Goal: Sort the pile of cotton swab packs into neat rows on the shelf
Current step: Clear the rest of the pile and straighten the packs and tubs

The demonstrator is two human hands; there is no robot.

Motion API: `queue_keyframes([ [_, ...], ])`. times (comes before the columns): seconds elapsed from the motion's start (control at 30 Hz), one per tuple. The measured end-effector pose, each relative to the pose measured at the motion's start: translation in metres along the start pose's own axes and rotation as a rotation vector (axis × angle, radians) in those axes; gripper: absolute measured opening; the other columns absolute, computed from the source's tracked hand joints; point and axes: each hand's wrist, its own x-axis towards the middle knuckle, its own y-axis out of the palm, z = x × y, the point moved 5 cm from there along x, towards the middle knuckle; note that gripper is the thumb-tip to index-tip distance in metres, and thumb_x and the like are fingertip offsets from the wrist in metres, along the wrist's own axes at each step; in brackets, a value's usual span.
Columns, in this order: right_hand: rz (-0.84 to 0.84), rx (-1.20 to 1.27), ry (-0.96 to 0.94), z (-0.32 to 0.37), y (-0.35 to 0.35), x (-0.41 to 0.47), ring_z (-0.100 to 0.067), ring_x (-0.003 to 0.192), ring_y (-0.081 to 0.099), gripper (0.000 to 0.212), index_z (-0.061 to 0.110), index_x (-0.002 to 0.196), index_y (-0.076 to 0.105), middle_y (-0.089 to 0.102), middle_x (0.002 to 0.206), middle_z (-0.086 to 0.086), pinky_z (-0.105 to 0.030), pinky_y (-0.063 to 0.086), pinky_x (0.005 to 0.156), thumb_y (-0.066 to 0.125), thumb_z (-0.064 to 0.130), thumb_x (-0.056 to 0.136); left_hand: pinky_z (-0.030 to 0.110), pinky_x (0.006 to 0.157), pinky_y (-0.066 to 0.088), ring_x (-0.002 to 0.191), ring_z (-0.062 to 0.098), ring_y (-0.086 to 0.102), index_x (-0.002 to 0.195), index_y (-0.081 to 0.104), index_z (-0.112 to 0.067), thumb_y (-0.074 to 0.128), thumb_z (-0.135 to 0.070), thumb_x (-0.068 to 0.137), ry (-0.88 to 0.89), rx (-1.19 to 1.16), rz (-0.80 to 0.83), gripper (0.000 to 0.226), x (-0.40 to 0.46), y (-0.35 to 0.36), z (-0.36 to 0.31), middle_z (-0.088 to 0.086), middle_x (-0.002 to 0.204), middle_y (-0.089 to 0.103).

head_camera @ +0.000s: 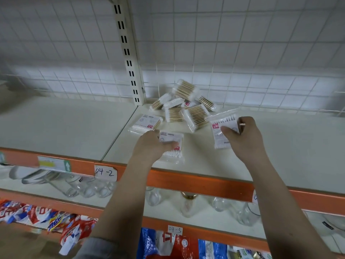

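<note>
White shelving with a wire-grid back panel [242, 43] and a slotted upright [128, 58] fills the upper field; the top shelf [280, 156] is a pale board edged by an orange front rail [196, 181] carrying a handwritten tag "04-2" [105, 173].

Pile of cotton swab packs [184, 101]: clear plastic sleeves of wooden-stemmed swabs with white tips, heaped at mixed angles against the back panel just right of the upright (several packs show pink-and-white printed labels). One flat pack [145, 124] lies label-up just left of the heap, apart from it.

Left hand [151, 144]: palm down near the front of the shelf, fingers curled over a labelled pack [172, 146], thumb pressed across its face; the pack's white swab tips point toward the front rail.

Right hand [244, 139]: raised to the right of the heap, holding a second labelled pack [222, 129] upright-tilted, thumb on the label side and fingers curled behind it. The pack's swab tips point away from the viewer. Whether this pack touches the shelf cannot be told.

Lower levels: clear glass jars [89, 189] stand on the shelf beneath, and red, white and blue packets [37, 215] hang or lie on the level below, beside a tag "04-5" [174, 230].
</note>
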Motion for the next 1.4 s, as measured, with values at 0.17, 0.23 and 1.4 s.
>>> queue_keyframes([
  [0.17, -0.075, 0.024, 0.031, -0.005, -0.004, -0.012, -0.031, 0.087, 0.060, 0.025, 0.000, 0.099, 0.059, 0.064, 0.094, -0.016, -0.023, 0.039, 0.061, 0.060, 0.022, 0.088, 0.017, 0.061, 0.038, 0.085, 0.010, 0.059, 0.101, 0.062, -0.015, 0.077, -0.033, 0.074, 0.106, -0.246, -0.018, 0.036, 0.005, 0.001, 0.000, -0.008, 0.092, 0.063],
  [0.23, -0.089, 0.050, 0.045, -0.006, -0.006, -0.021, -0.033, 0.090, 0.061, 0.024, -0.001, 0.098, 0.060, 0.065, 0.097, -0.021, -0.027, 0.043, 0.066, 0.059, 0.021, 0.089, 0.019, 0.068, 0.039, 0.090, 0.011, 0.056, 0.111, 0.055, -0.014, 0.076, -0.031, 0.075, 0.134, -0.282, -0.037, 0.044, 0.007, -0.001, -0.001, -0.005, 0.101, 0.060],
  [1.4, -0.485, 0.237, 0.235, -0.124, -0.285, -0.150, -0.023, 0.074, 0.050, 0.012, 0.020, 0.090, 0.053, 0.052, 0.083, -0.013, -0.034, 0.043, 0.067, 0.060, 0.028, 0.085, 0.003, 0.048, 0.036, 0.060, -0.001, 0.052, 0.087, 0.062, -0.016, 0.075, -0.012, 0.075, 0.491, -0.514, 0.131, 0.018, -0.114, 0.189, -0.213, -0.010, 0.073, 0.058],
])
